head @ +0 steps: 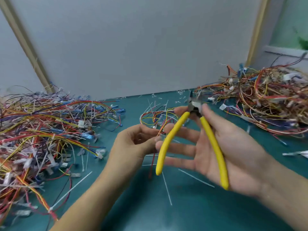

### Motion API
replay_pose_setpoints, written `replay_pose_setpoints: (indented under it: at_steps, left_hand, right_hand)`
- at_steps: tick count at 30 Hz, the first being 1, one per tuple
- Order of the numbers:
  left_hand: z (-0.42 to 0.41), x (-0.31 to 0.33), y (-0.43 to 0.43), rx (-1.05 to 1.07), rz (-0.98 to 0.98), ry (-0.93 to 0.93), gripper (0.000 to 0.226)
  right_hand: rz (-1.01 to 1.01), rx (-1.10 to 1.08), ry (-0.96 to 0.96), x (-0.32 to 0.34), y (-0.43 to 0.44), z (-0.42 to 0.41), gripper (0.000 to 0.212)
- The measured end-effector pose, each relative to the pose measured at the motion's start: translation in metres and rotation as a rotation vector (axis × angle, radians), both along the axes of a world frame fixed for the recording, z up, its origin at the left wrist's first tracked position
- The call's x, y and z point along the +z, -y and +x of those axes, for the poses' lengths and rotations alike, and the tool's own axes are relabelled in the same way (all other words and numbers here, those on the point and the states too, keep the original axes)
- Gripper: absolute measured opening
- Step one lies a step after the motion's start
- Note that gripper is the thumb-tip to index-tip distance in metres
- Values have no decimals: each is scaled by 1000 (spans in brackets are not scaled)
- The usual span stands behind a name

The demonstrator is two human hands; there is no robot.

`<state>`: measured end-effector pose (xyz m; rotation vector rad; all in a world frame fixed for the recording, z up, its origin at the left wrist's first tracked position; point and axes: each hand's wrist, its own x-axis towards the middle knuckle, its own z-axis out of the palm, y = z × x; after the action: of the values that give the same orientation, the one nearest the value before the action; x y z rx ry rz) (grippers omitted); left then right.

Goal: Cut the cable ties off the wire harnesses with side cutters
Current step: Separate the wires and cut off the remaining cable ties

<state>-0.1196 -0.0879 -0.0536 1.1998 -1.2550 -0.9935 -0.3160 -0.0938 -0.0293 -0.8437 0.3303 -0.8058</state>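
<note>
Forearms cut off at the bottom edge; motion blur on the right side, cutter jaws hard to read. Left harness pile [41, 130] covers the table's [191, 214] left edge. Left hand [138, 140] curled, pinching thin wires of a small harness [158, 115] at table centre. Right hand [230, 147] spread flat, palm up, side cutters [173, 131] lying across it, yellow handles apart. Right harness pile [266, 105] at the far right corner.

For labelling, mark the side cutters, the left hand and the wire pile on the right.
side cutters [168, 140]: head view, yellow handle over the fingers.
left hand [130, 145]: head view, middle of the hand.
wire pile [270, 104]: head view, its tangled middle.
</note>
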Motion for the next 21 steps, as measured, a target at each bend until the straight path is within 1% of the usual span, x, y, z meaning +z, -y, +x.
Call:
replay_pose_setpoints:
  at_steps: [3, 4, 6, 9, 13, 21]
  left_hand:
    - [-3, 0, -2, 54, -15, -156, 6]
    - [-5, 1, -3, 56, -19, -219, 6]
    - [-8, 3, -6, 38, -21, -318, 5]
    - [-11, 7, -10, 11, -24, -404, 6]
    - [-13, 9, -13, -9, -28, -458, 8]
    - [-17, 10, -16, -34, -32, -477, 11]
  right_hand:
    - [126, 139, -76, -20, -15, 16, 53]
    - [145, 173, -126, -25, -18, 18, 56]
    - [120, 213, -221, -30, -22, 22, 58]
    - [53, 205, -272, -29, -23, 24, 44]
    - [8, 193, -286, -27, -23, 25, 34]
    - [-1, 210, -259, -26, -23, 25, 33]
